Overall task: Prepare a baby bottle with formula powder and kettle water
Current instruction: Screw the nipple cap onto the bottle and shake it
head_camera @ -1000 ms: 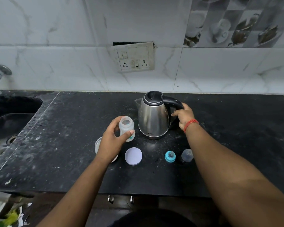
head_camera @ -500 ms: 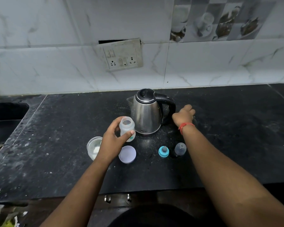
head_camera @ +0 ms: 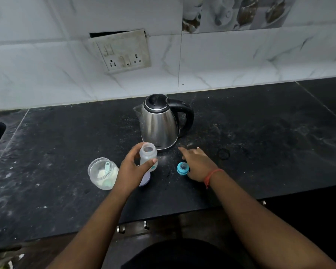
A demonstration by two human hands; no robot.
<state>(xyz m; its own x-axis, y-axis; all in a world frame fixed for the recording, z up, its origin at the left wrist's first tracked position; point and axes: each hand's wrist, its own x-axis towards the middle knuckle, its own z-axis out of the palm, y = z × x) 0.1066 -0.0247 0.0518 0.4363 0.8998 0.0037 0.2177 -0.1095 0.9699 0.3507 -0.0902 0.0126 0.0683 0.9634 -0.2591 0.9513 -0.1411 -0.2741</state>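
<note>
Dusty black stone surface [head_camera: 260, 152]: steel kettle [head_camera: 159, 125] sits toward the back edge, open powder jar [head_camera: 102, 173], lavender lid [head_camera: 145, 178] and teal nipple ring [head_camera: 182, 168] nearer the front edge.

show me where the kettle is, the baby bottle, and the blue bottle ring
kettle [head_camera: 158, 126], head view, on its steel body.
baby bottle [head_camera: 148, 152], head view, on its clear neck above the fingers.
blue bottle ring [head_camera: 182, 168], head view, on its top, left of the right hand.

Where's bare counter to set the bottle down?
Free: the counter right of the kettle, and the stretch left of the powder jar. Crowded: in front of the kettle, with left hand on bottle, right hand, teal nipple ring.
</note>
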